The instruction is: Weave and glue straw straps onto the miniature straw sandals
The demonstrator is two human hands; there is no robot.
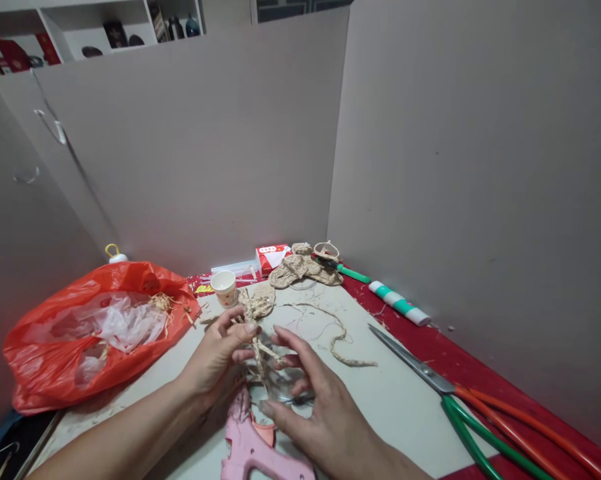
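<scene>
A braided straw piece point(259, 357) with loose strands is pinched between the thumb and fingers of my left hand point(225, 343), and it hangs upright over the table. Close on its right is my right hand point(315, 387), thumb and fingers apart; a pale strand reaches toward its fingertips, and whether they touch it is unclear. Below both hands lies a pink glue gun point(260, 453), its nozzle end pointing away from me. Something clear and shiny behind my right fingers is partly hidden. Just past my left fingertips, a flat woven straw piece point(264, 301) rests on the table.
Left stands a red plastic bag point(45, 347) with straw inside. A paper cup point(224, 288), a red-white box point(272, 259) and woven straw slippers point(288, 272) sit at the back. A straw braid point(338, 343) curves mid-table. Large scissors point(443, 383) lie right, by a striped roll point(399, 303).
</scene>
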